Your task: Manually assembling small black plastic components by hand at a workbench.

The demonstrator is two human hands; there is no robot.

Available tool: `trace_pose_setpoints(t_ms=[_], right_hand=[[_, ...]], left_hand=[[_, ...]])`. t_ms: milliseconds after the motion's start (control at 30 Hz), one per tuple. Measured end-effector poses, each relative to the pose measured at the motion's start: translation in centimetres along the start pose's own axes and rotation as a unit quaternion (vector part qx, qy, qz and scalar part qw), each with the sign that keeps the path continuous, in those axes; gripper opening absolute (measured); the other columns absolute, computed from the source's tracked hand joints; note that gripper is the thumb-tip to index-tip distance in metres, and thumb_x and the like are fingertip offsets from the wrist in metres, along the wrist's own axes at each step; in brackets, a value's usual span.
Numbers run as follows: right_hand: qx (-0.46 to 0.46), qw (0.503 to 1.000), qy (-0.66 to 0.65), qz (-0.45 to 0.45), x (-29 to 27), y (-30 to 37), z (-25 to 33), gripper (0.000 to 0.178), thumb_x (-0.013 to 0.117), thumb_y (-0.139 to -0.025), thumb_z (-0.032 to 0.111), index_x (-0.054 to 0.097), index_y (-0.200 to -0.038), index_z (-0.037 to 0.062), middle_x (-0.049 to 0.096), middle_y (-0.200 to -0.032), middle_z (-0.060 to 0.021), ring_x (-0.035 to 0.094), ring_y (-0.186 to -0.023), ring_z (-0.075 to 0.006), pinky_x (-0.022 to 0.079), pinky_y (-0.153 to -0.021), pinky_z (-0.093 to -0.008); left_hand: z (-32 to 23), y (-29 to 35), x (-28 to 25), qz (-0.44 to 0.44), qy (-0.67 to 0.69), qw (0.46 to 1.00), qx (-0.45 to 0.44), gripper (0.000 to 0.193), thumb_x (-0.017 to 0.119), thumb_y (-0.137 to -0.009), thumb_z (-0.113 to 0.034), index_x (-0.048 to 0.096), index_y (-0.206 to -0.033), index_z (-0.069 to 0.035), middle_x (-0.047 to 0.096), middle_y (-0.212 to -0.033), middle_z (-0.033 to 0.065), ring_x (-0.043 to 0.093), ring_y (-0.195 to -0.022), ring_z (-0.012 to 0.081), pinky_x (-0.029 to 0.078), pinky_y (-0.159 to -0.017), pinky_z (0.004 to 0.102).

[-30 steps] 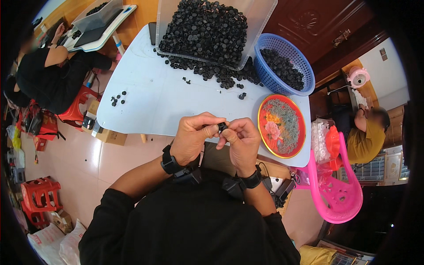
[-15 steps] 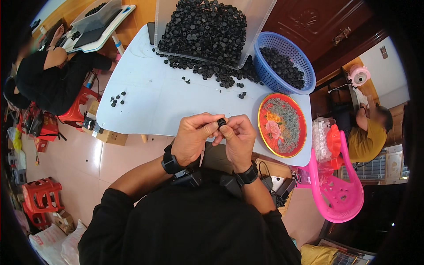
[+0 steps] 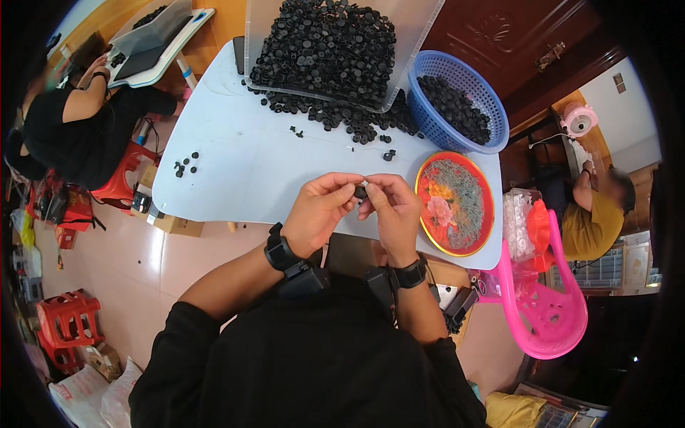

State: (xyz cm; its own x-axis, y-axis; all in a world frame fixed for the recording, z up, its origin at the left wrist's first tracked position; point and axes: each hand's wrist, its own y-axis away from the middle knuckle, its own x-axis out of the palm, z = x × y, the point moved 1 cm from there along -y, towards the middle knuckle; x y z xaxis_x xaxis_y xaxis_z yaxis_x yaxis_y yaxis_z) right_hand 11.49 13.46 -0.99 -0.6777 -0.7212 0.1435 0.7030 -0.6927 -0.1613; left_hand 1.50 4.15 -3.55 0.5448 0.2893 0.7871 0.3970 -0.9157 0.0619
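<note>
Between the fingertips of both hands is a small round black plastic part, held above the near edge of the white table. My left hand pinches it from the left, thumb and forefinger closed. From the right, my right hand grips it with thumb and forefinger. Fingers partly hide the part, so its exact kind does not show. Right of my right hand lies a red round tray with a flower pattern, bearing many thin grey metal pins or screws.
A clear plastic bin full of black parts stands at the back, with more spilled before it. Beside it is a blue basket of black pieces. Several loose parts lie at left. A pink chair stands right; two people sit working nearby.
Both hands have lifted slightly away from me, and the black part has been turned between the fingertips. At left, the other person's arm has lowered toward their table.
</note>
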Motion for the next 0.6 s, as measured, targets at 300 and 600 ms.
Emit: trace_pose_setpoints(t_ms=[300, 600], right_hand=[[0.060, 0.998, -0.003, 0.010, -0.3, -0.4, -0.4, 0.012, 0.057, -0.084, 0.003, 0.059, -0.093, -0.0040, 0.060, -0.075, -0.0072, 0.057, -0.059, -0.0108, 0.050, -0.053, -0.0224], [0.024, 0.993, -0.036, -0.111, -7.4, -7.4, 3.7, 0.015, 0.060, -0.081, 0.001, 0.059, -0.095, -0.0037, 0.060, -0.076, -0.0081, 0.058, -0.063, -0.0137, 0.051, -0.059, -0.0262]], left_hand=[[0.2, -1.4, -0.5, -0.038, 0.018, 0.999, -0.023, 0.020, 0.053, -0.088, -0.005, 0.058, -0.105, 0.003, 0.060, -0.097, 0.0090, 0.053, -0.078, 0.0114, 0.046, -0.072, 0.0260], [-1.0, -2.2, -3.1, -0.097, -0.047, 0.991, -0.073, 0.017, 0.056, -0.086, -0.006, 0.060, -0.102, 0.001, 0.062, -0.090, 0.0081, 0.054, -0.075, 0.0111, 0.044, -0.070, 0.0229]])
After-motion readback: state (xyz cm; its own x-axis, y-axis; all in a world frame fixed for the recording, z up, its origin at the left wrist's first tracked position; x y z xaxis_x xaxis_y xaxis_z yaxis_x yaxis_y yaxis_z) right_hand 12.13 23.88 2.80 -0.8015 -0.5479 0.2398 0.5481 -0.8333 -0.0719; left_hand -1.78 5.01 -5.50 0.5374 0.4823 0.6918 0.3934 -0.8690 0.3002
